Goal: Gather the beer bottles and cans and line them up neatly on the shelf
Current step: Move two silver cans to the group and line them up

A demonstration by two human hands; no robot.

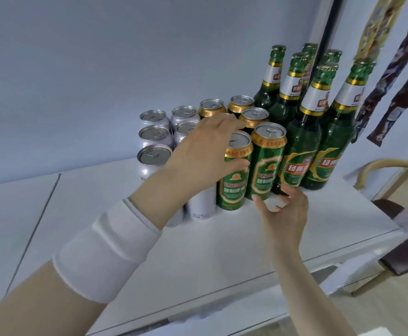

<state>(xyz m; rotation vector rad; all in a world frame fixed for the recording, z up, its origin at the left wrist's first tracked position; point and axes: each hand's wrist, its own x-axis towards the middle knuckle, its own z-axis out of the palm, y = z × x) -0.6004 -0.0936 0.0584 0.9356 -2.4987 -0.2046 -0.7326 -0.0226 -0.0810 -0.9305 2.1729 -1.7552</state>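
On the white shelf stand rows of cans and bottles. Several green beer bottles fill the right side. Green and gold cans stand in the middle, and pale silver cans on the left. My left hand wraps around the upper part of the front green can, thumb on its face and fingers behind. At the base of the neighbouring green can is my right hand, fingers spread and curled, holding nothing. A white can stands partly hidden under my left wrist.
A white wall backs the shelf. Strips of snack packets hang at the right. A wooden chair stands past the shelf's right edge. The shelf's front and left parts are bare white surface.
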